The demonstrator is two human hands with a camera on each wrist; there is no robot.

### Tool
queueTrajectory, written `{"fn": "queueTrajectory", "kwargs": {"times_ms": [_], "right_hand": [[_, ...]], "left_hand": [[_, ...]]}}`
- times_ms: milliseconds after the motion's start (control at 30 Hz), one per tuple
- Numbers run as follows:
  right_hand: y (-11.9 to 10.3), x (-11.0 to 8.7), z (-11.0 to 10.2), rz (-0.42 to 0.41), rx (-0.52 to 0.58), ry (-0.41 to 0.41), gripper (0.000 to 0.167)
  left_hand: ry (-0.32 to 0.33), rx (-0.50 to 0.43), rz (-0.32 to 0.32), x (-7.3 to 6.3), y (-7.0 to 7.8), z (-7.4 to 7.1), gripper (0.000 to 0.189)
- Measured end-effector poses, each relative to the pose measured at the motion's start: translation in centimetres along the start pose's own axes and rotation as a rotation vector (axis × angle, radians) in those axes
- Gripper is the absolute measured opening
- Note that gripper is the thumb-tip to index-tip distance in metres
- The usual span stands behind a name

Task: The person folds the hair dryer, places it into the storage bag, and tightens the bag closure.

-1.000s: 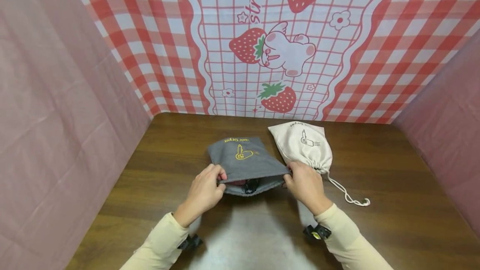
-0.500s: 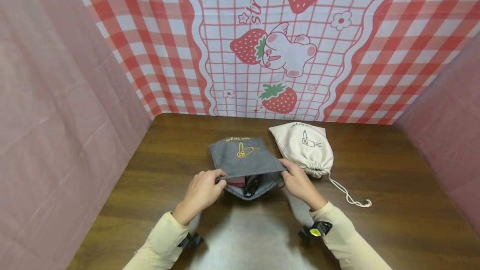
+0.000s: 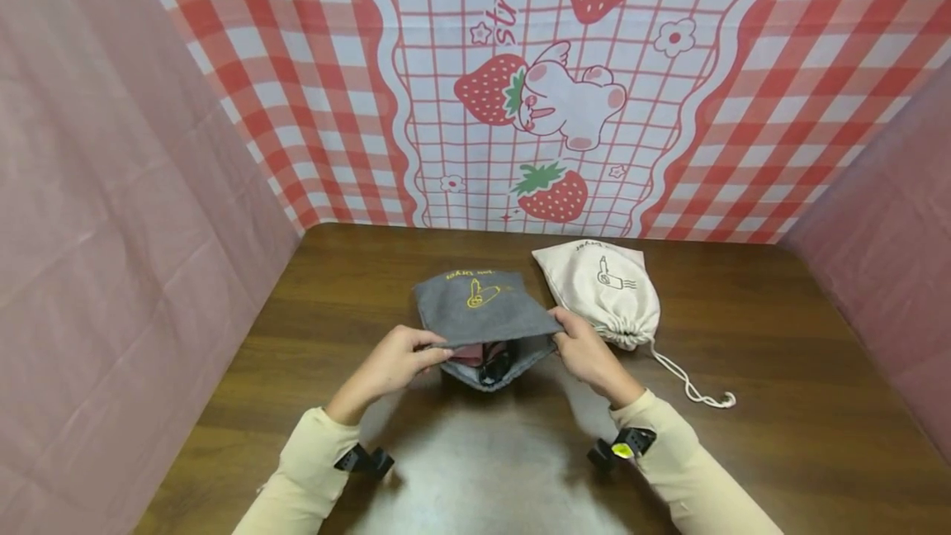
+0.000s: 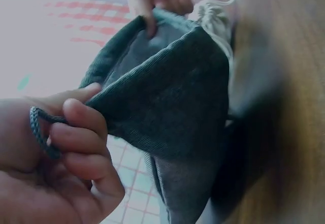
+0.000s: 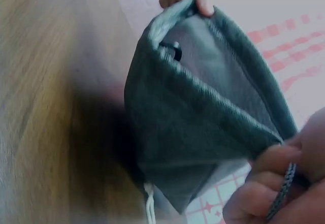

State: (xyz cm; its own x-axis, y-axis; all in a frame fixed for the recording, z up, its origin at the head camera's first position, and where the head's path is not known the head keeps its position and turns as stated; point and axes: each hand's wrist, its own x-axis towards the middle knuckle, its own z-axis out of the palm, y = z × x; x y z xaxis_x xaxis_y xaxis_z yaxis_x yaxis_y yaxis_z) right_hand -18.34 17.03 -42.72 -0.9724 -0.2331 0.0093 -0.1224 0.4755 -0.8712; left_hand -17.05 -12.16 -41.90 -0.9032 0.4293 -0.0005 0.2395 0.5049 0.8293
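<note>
In the head view a grey drawstring bag [image 3: 475, 316], printed with a yellow hair dryer picture, lies with its mouth held apart toward me. My left hand [image 3: 394, 362] pinches the left corner of the mouth. In the left wrist view a dark cord loop [image 4: 35, 125] sticks out between its fingers. At the opposite corner my right hand [image 3: 587, 349] grips the hem, and a grey cord [image 5: 284, 191] shows at its fingers in the right wrist view. Inside the bag sit a pink item [image 3: 468, 355] and a glossy black object [image 3: 496, 360], both partly hidden by the cloth.
A white drawstring bag [image 3: 612, 291] with a black hair dryer print lies close beyond my right hand, its mouth gathered. Its white cord [image 3: 687, 386] trails to the right over the brown wooden table [image 3: 773, 337]. A strawberry-print cloth [image 3: 565, 97] hangs behind.
The grey bag's mouth has opened wider, showing more of the pink and black things. My right hand has shifted left and slightly up; the left hand's fingers have straightened along the hem.
</note>
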Motion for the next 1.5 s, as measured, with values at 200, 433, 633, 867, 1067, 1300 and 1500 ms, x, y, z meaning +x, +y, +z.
{"fn": "queueTrajectory", "kwargs": {"times_ms": [200,433,633,867,1067,1300,1500], "right_hand": [[0.2,-0.1,-1.2,-0.205,-0.245,-0.133,0.014],[0.3,-0.4,-2.2,-0.305,-0.434,-0.257,0.009],[0.1,-1.0,-2.3,-0.323,-0.549,-0.293,0.024],[-0.1,-1.4,-3.4,-0.285,-0.481,-0.384,0.028],[-0.1,-1.7,-4.5,-0.29,-0.471,-0.512,0.011],[0.6,-2.0,-4.9,-0.351,-0.421,-0.71,0.024],[1.2,-2.1,-5.2,-0.2,-0.226,-0.777,0.037]], "left_hand": [[-0.259,0.057,0.072,-0.2,-0.1,-2.0,0.023],[-0.494,0.262,0.233,-0.4,0.5,-3.0,0.026],[-0.442,0.367,0.231,-1.2,1.5,-3.7,0.02],[-0.411,0.374,0.192,-2.0,1.6,-4.5,0.021],[-0.488,0.334,0.176,-2.2,0.7,-4.9,0.024],[-0.554,0.128,0.119,-1.8,-0.5,-5.5,0.019],[-0.597,0.103,0.068,-2.0,-0.9,-5.2,0.021]]}}
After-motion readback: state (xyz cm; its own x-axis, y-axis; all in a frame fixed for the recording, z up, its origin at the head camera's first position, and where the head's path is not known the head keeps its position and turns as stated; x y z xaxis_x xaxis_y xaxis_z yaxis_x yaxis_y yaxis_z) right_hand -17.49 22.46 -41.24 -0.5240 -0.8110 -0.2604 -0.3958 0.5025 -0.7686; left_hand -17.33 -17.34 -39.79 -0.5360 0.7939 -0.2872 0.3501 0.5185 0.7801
